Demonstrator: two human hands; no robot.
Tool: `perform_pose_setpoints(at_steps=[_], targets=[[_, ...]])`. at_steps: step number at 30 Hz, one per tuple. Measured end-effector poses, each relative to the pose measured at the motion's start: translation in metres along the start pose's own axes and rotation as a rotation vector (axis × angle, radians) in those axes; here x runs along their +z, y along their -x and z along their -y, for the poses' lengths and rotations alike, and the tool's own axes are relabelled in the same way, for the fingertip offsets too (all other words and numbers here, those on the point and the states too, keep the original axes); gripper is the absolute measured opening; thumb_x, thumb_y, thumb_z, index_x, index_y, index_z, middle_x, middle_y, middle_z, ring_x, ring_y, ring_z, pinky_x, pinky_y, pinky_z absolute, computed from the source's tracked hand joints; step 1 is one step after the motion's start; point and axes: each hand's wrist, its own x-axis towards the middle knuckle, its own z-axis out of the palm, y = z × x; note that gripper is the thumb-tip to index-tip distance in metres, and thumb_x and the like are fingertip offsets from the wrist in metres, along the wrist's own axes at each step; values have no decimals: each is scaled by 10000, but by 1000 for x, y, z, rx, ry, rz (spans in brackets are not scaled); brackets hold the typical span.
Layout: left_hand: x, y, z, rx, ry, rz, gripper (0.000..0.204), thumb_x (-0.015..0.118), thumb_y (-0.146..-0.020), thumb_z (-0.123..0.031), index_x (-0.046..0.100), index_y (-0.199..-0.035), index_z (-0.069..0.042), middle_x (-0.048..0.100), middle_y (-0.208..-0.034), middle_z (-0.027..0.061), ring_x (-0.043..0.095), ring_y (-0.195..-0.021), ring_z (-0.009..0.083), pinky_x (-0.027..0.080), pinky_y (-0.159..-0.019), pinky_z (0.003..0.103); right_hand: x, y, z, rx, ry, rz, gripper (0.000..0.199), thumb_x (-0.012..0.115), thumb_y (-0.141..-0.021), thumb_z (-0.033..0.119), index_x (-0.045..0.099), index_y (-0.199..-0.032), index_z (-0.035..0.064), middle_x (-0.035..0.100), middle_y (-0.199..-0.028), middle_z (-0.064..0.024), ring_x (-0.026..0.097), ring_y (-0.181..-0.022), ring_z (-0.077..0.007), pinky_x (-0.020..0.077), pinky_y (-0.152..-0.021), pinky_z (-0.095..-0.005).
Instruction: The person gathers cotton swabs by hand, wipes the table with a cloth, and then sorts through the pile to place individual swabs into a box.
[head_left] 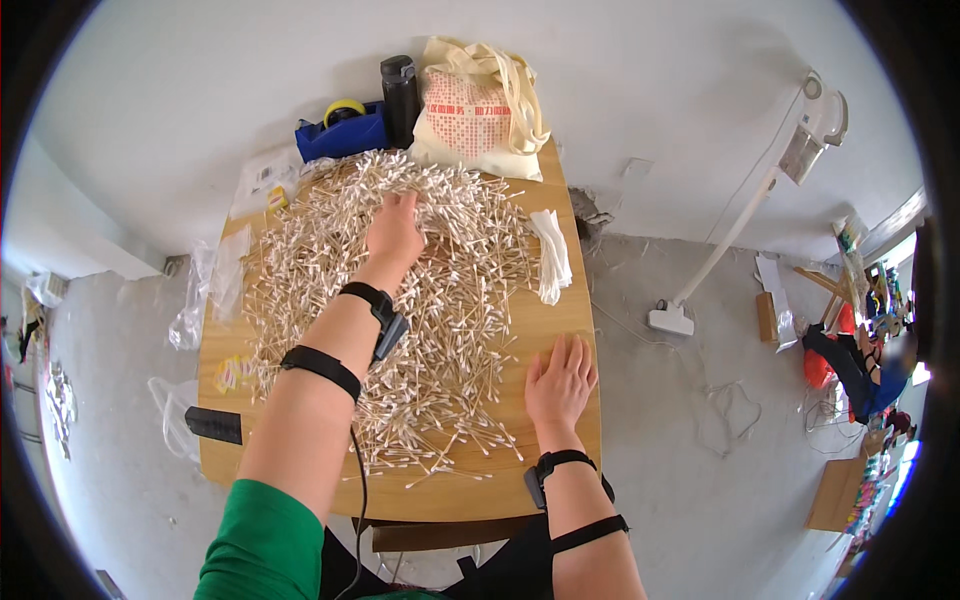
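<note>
A broad heap of cotton swabs [440,310] with white tips and pale sticks covers much of the wooden table [545,460]. My left hand [395,232] reaches into the far part of this heap, its fingers bent down and close together among the swabs. The fingertips are hidden, so anything between them does not show. At the right side of the table, my right hand [560,382] lies flat with its fingers stretched out, holding nothing. Beyond it sits a bundle of folded, thin white bags or sheets [550,255], beside the heap.
Along the table's far edge stand a blue tape dispenser [340,132], a black bottle [400,100] and a cream tote bag [470,120]. Clear plastic bags [228,270] and a black box-like object [213,424] lie at left. A white stick vacuum [725,245] leans right; a person [880,370] sits beyond.
</note>
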Motion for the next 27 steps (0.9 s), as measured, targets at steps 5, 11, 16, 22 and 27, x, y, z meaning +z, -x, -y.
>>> perform_pose_setpoints(at_steps=[5,11,16,22,27], targets=[[-28,-9,23,93,152,-93,557,668,-753,-63,553,-1298,-90,593,-1223,170,637,-1049,288,534,-826,390,2,-3,1,-9,7,-11,521,582,-907,331,510,-1333,40,446,-1408,-179,383,-1339,-325,312,-1065,-497],[-95,23,40,-47,568,204,624,655,-772,-50,508,-1378,-66,626,-1078,61,583,-874,106,469,-751,252,4,-1,0,16,1,-12,507,581,-907,334,517,-1324,53,453,-1401,-171,381,-1342,-321,308,-1072,-493],[-110,47,57,58,732,274,546,651,-800,-44,541,-1334,-52,599,-1213,47,553,-1034,136,454,-874,269,5,-1,-5,14,4,-9,506,576,-910,334,514,-1325,52,453,-1400,-168,380,-1342,-321,305,-1076,-492],[-87,41,111,56,527,-18,367,707,-834,-96,639,-1194,-83,673,-1107,93,631,-976,187,484,-855,306,6,-1,2,-5,-7,-23,491,572,-914,321,520,-1315,44,450,-1398,-171,377,-1342,-326,300,-1082,-495],[-99,41,107,-118,546,-163,280,658,-872,-69,661,-1151,-87,677,-1117,109,650,-885,180,501,-797,292,7,-2,-1,13,-10,-9,488,574,-914,311,523,-1317,41,447,-1399,-170,373,-1346,-326,297,-1089,-492]])
